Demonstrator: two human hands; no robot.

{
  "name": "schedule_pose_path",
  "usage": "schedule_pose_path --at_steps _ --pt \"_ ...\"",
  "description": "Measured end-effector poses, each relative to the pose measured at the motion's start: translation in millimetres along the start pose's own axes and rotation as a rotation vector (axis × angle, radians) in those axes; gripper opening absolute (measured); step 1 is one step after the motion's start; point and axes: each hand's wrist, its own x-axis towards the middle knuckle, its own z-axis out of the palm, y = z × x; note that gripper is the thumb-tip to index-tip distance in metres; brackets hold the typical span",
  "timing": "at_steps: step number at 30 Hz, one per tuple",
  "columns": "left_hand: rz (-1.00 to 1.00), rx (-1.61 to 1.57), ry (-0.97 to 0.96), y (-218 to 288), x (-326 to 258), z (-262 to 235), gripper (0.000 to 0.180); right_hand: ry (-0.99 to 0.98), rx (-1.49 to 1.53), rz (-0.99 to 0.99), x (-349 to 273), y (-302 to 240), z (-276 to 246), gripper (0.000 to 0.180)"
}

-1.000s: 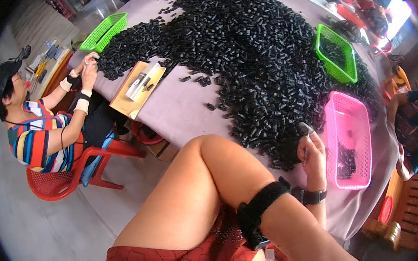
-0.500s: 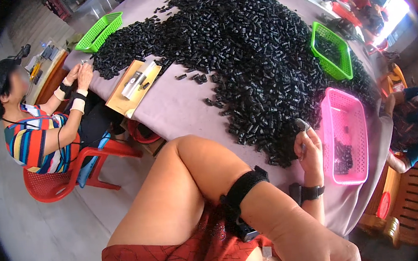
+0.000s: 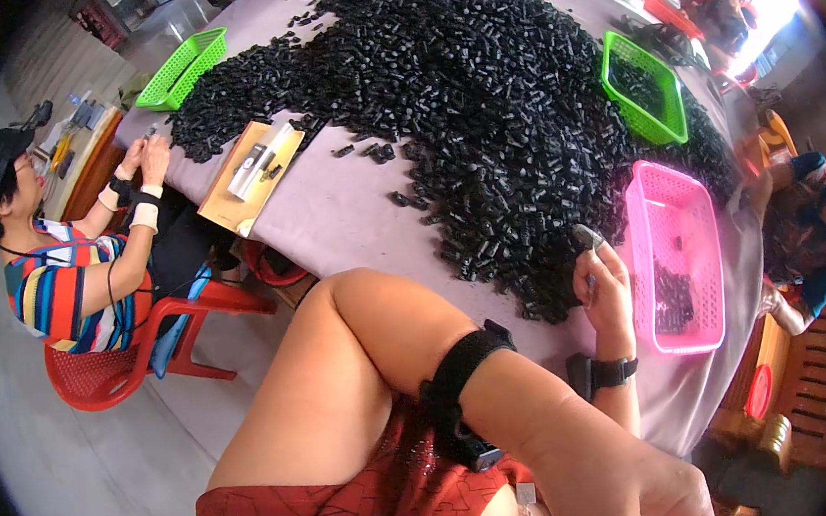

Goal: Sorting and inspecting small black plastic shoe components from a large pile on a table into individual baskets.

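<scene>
Right hand (image 3: 606,284) half curled; any hold cannot be confirmed. Black pieces (image 3: 488,111) lie heaped just left and far of it, pink basket (image 3: 685,212) just right. Left hand (image 3: 666,490) nearer, its grip not determinable

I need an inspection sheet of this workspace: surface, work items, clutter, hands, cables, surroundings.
Surface: pale mauve cloth, partly covered.
Work items: heap of small black pieces; pink perforated plastic basket with some inside; two green perforated plastic baskets.
Clutter: tan rectangular board bearing pale items.
Grips: left hand in foreground, unclear; right hand by the heap's edge, fingers curled, contents unclear.
Cables: thin dark cord beside co-worker.
Surroundings: red plastic chair; another person, right.
</scene>
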Motion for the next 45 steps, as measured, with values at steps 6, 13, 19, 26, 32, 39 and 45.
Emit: schedule_pose_path --at_steps 6,13,19,26,32,39,45 --pt "0.038 -0.081 0.086 12 0 14 0.031 0.004 0.013 -0.009 2 3 -1 0.037" --pt "0.008 -0.076 0.002 3 -5 2 0.024 -0.009 0.032 -0.010 0 3 -2 0.037" --pt "-0.022 -0.096 0.096 13 -8 8 0.023 0.004 0.022 0.004 1 3 -1 0.038" --pt "0.022 -0.071 0.073 11 -12 4 0.021 0.000 0.026 -0.001 0 2 -1 0.037" --pt "-0.147 0.140 0.163 44 -41 6 0.015 -0.007 0.029 0.003 0 1 0 0.037" --pt "-0.084 1.090 1.413 89 -154 14 0.009 -0.035 0.052 -0.020 2 3 -6 0.038" --pt "-0.722 2.070 1.867 90 -285 -8 0.024 -0.022 0.056 0.009 2 1 -3 0.037"
